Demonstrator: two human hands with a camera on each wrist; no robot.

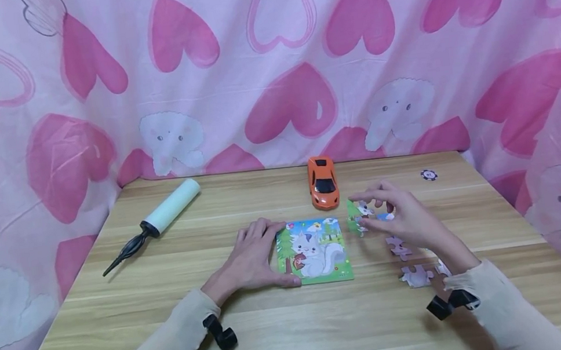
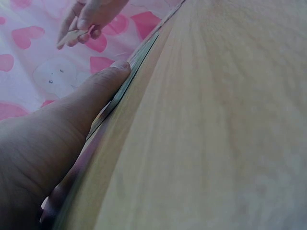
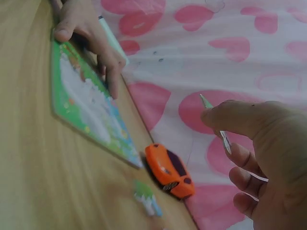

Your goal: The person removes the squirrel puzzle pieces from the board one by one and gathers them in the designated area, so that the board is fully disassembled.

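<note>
My left hand [image 1: 255, 258] rests at the left side of a square squirrel puzzle board [image 1: 316, 252], its thumb on the near corner and its index finger at the far corner. Seen from the left wrist, the thumb [image 2: 103, 84] lies straight along the board's edge. To the right of the board, my right hand [image 1: 403, 212] pinches a thin green-edged jigsaw piece [image 1: 352, 216] between thumb and index finger, raised off the table. The right wrist view shows this piece nearly edge-on, the other fingers loosely bent. Another jigsaw piece [image 3: 147, 199] lies on the table below that hand.
Several loose pieces, among them a pale one [image 1: 417, 276] and a lilac one [image 1: 398, 247], lie by the right wrist. An orange toy car [image 1: 323, 183] stands behind the board. A hand pump [image 1: 166, 212] lies back left, a round chip [image 1: 429, 175] back right. Heart-patterned cloth [image 1: 287, 104] surrounds the table.
</note>
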